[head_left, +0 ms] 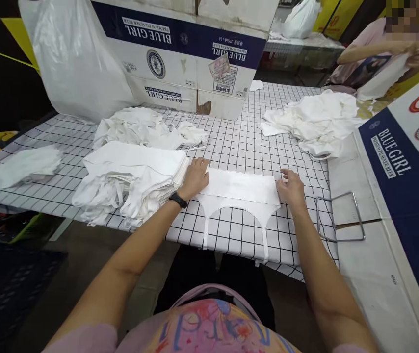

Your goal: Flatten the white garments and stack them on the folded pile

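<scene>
A white camisole (241, 191) lies flat on the table in front of me, its two thin straps pointing toward me and hanging at the table edge. My left hand (196, 177) rests at its left side, fingers stretched out and touching the edge. At the opposite side is my right hand (292, 188), fingers apart, with the thumb by the fabric's right edge. Close to my left hand is a thick stack of similar white tops (136, 166), straps bunched toward the front.
Loose white garments form heaps at the back left (132, 126) and right (320, 120). Cartons stand behind (180, 63) and at right (397, 162), near a metal wire frame (342, 215). A plastic bag (77, 59) bulges at left. Another person (371, 59) handles white cloth.
</scene>
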Motion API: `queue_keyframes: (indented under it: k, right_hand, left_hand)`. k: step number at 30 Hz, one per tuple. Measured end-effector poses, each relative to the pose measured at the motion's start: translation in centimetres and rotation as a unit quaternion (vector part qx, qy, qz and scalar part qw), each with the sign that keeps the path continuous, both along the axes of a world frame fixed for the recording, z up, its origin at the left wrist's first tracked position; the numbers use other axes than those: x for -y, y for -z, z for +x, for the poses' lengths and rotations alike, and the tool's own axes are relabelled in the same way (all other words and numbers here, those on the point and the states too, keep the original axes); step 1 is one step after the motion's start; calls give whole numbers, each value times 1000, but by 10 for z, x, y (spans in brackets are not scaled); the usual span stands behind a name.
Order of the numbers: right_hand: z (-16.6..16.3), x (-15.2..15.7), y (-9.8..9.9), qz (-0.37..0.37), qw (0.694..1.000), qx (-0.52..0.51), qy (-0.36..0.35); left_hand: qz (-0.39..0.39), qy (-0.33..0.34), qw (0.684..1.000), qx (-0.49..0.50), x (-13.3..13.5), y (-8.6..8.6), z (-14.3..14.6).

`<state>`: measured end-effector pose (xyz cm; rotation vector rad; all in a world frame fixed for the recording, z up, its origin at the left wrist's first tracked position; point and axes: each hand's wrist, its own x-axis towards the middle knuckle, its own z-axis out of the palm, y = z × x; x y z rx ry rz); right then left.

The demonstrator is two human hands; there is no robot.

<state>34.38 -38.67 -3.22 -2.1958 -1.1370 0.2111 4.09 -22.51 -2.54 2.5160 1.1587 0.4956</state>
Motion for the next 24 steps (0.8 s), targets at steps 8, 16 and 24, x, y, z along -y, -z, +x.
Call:
queue_keyframes:
  k: [8,16,24]
  right_hand:
    - [-13,22,14,-261,956,81,-109]
    - [-27,29,5,-229,965,103,-77]
    - [-33,57,11,-256,962,75,-64]
  left_hand:
    - [-76,109,983,-127,26,20,-18]
    - [-39,137,982,-122,40,7,-1]
    - [-55,263,954,-131,74,8,49]
